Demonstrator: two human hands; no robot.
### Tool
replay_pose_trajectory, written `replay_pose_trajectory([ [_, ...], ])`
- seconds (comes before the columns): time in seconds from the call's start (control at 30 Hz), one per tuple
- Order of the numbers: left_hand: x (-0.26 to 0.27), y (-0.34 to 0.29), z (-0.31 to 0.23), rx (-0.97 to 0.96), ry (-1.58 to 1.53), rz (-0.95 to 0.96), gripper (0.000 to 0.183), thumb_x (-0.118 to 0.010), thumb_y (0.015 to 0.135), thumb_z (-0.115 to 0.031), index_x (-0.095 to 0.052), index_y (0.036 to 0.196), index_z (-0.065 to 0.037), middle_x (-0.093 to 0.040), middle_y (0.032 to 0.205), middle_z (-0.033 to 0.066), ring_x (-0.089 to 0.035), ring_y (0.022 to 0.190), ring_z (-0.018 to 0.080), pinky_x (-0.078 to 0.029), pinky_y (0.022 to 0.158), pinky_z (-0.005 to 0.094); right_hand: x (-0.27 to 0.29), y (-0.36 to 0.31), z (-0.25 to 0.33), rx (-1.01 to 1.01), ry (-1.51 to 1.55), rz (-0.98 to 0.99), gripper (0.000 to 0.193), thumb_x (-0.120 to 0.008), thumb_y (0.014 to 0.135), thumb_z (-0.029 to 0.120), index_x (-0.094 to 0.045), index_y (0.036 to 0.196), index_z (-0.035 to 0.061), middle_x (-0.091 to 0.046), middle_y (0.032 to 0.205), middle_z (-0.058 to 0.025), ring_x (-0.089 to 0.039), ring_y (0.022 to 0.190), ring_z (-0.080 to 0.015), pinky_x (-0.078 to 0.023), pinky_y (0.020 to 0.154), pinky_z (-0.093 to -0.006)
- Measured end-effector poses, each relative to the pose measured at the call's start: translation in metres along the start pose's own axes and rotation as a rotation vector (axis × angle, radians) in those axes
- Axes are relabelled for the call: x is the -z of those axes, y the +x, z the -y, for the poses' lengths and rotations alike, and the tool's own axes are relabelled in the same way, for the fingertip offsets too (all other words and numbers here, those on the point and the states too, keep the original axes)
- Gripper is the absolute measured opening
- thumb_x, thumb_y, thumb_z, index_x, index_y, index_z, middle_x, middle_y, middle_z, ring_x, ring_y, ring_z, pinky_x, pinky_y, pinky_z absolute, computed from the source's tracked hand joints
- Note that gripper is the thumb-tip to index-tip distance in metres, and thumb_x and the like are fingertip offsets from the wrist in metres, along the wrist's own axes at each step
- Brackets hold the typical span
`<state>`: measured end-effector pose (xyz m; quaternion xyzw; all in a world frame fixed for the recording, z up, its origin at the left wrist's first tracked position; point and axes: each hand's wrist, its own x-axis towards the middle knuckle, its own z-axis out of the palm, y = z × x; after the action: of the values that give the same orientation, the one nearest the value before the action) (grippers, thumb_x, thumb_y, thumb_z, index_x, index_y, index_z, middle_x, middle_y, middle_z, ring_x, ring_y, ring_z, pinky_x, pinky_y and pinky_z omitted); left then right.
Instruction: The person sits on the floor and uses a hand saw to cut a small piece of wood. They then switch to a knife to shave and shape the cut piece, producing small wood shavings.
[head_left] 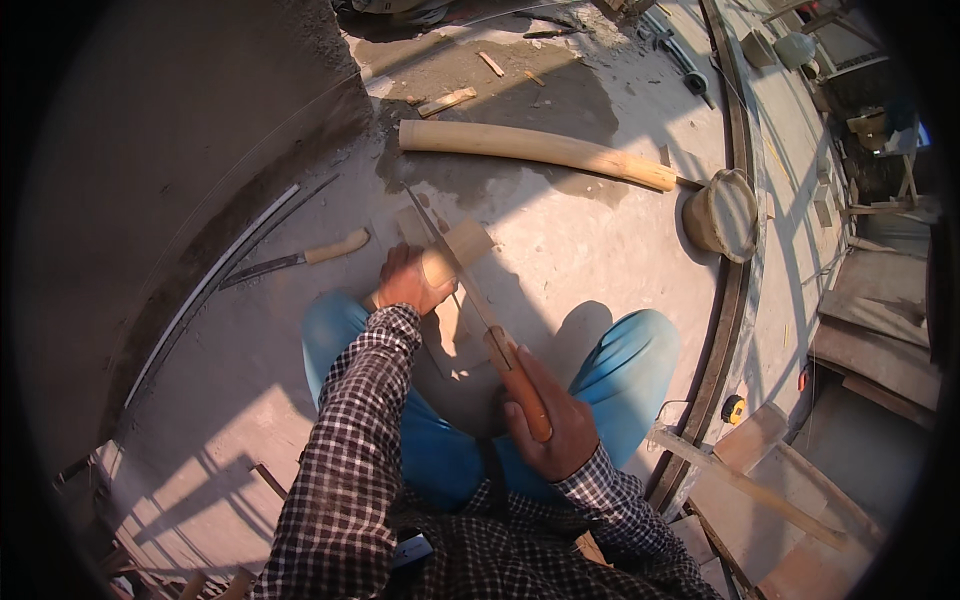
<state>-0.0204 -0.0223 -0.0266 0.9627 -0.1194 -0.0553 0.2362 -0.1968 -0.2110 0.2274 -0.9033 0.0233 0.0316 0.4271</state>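
My right hand (548,415) is wrapped round the wooden handle of a long, narrow blade (470,290); I cannot make out whether it is a saw or a knife. The blade slants up and left, lying across a short, pale wooden or bamboo piece (470,243). My left hand (408,280) grips that piece just left of the blade, between my bent knees. Left of this hand, a second long blade with a pale wooden handle (338,247) lies on the ground. Beyond both hands rests a thick, slightly curved pale pole (530,148).
A dusty bucket (722,216) stands right of the pole. Behind it runs a dark rail (738,290), with a yellow tape measure (733,408) just outside it. A plastered wall (230,130) rises at left. Wood scraps (447,102) lie at the far side.
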Motion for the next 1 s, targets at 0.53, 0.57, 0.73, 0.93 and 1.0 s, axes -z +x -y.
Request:
replay_pose_trajectory([
  [0.53, 0.007, -0.003, -0.002, 0.167, -0.075, 0.174, 0.078, -0.090, 0.069, -0.041, -0.058, 0.132, -0.007, -0.049, 0.130, 0.0124, -0.047, 0.128, 0.0300, -0.046, 0.108, 0.0475, -0.005, 0.019, 0.026, -0.116, -0.131, 0.117, 0.048, -0.065, 0.098, 0.018, -0.055, 0.142, 0.0016, -0.072, 0.123, -0.0222, -0.076, 0.101, -0.0339, -0.063, 0.086, -0.0374],
  [0.57, 0.004, -0.002, -0.003, 0.162, -0.076, 0.159, 0.079, -0.090, 0.069, -0.040, -0.057, 0.133, -0.008, -0.049, 0.131, 0.0127, -0.047, 0.129, 0.0301, -0.046, 0.108, 0.0476, 0.006, 0.010, 0.037, -0.109, -0.152, 0.106, 0.048, -0.065, 0.099, 0.020, -0.056, 0.142, 0.0017, -0.072, 0.123, -0.0222, -0.076, 0.101, -0.0332, -0.063, 0.086, -0.0371],
  [0.73, -0.011, -0.006, 0.001, 0.149, -0.082, 0.133, 0.076, -0.089, 0.070, -0.040, -0.056, 0.131, -0.008, -0.048, 0.132, 0.0133, -0.046, 0.130, 0.0301, -0.046, 0.108, 0.0481, -0.007, 0.023, 0.013, -0.052, -0.144, 0.035, 0.046, -0.064, 0.101, 0.027, -0.058, 0.140, 0.0029, -0.073, 0.119, -0.0223, -0.077, 0.098, -0.0330, -0.062, 0.085, -0.0378],
  [0.93, 0.002, -0.002, -0.001, 0.155, -0.086, 0.175, 0.073, -0.087, 0.072, -0.039, -0.055, 0.129, -0.006, -0.050, 0.129, 0.0128, -0.047, 0.129, 0.0305, -0.047, 0.106, 0.0477, -0.043, 0.067, -0.004, -0.050, -0.142, 0.034, 0.049, -0.066, 0.095, 0.015, -0.057, 0.142, 0.0047, -0.073, 0.114, -0.0218, -0.075, 0.091, -0.0376, -0.061, 0.078, -0.0402],
  [1.0, -0.001, -0.002, 0.001, 0.100, -0.053, 0.078, 0.076, -0.088, 0.071, -0.040, -0.055, 0.130, -0.004, -0.051, 0.128, 0.0142, -0.049, 0.127, 0.0315, -0.049, 0.105, 0.0477, -0.005, 0.024, 0.018, -0.018, -0.220, 0.069, 0.043, -0.063, 0.100, 0.022, -0.060, 0.139, 0.0045, -0.073, 0.121, -0.0207, -0.076, 0.100, -0.0357, -0.063, 0.085, -0.0394],
])
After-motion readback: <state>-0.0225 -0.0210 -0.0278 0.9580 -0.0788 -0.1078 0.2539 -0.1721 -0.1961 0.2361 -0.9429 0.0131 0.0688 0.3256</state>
